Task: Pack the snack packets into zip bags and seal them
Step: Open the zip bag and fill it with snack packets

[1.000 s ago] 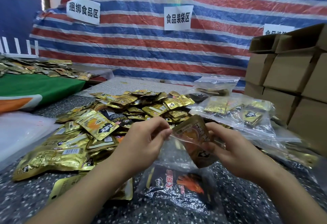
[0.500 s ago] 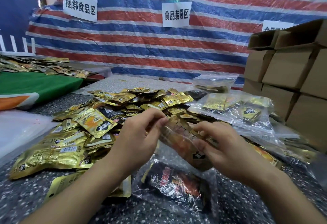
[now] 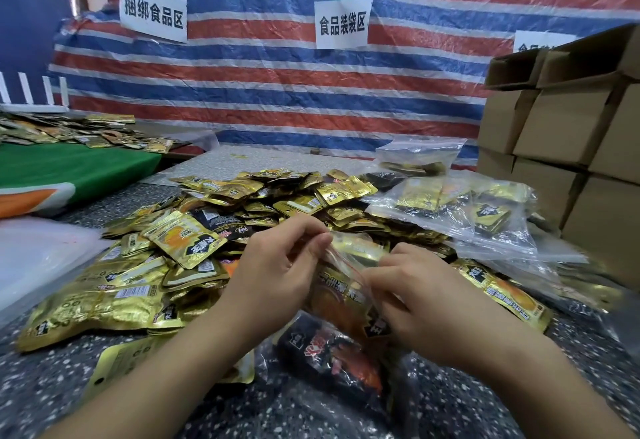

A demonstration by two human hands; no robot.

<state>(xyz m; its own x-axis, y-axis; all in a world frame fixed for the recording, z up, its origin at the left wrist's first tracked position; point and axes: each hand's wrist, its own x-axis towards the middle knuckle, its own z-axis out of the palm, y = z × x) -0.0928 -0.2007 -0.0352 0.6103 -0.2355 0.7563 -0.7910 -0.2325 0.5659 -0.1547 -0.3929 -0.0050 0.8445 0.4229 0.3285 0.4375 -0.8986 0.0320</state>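
Observation:
A clear zip bag (image 3: 346, 341) lies in front of me with a black-and-red snack packet (image 3: 332, 359) low inside it. My left hand (image 3: 277, 272) pinches the bag's top edge at its left. My right hand (image 3: 415, 300) grips a gold-and-orange packet (image 3: 343, 300) that sits mostly inside the bag's mouth, and its fingers also hold the bag's right edge. A big heap of loose gold packets (image 3: 214, 230) covers the table beyond and left of my hands.
Filled clear bags (image 3: 467, 210) lie to the right, one more bag (image 3: 415, 158) behind them. Stacked cardboard boxes (image 3: 568, 133) wall off the right side. A white plastic sheet (image 3: 38, 258) lies at the left. The speckled table (image 3: 467, 404) shows near me.
The gold-and-orange packet has gone from sticking up above the bag's mouth to lying mostly inside it. Both hands have moved lower and closer together on the bag's top.

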